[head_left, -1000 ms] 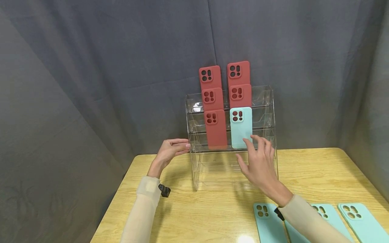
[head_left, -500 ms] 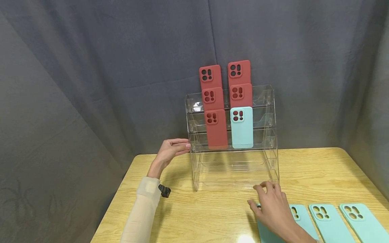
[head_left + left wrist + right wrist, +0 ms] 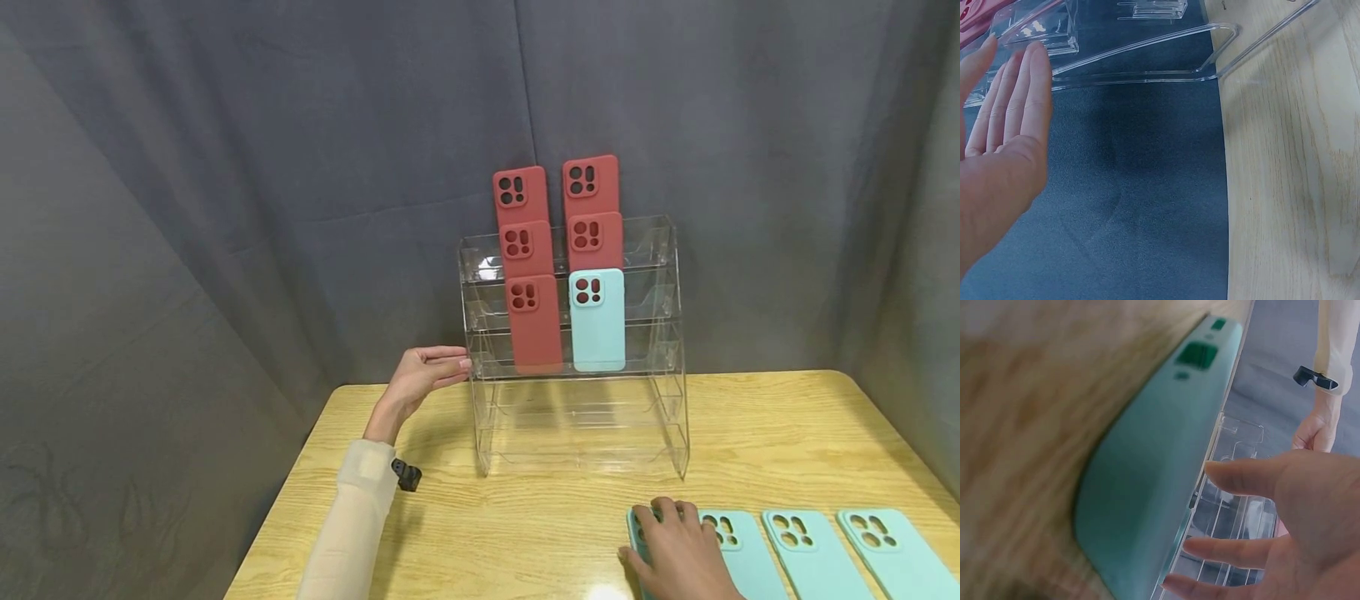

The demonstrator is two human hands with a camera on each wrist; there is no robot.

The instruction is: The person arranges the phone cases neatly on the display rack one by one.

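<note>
Turquoise case (image 3: 1141, 469) lies under right grip (image 3: 682, 552); contact unclear.

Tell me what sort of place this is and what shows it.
Probably a curtained-off demo or recording booth: grey curtains hang behind and on both sides of a wood-grain table, where a clear tiered rack holds red phone cases and a mint one.

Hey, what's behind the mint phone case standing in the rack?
Behind the mint case is a red case: its top shows above, and red shows through the camera holes. Its lower part is covered.
</note>
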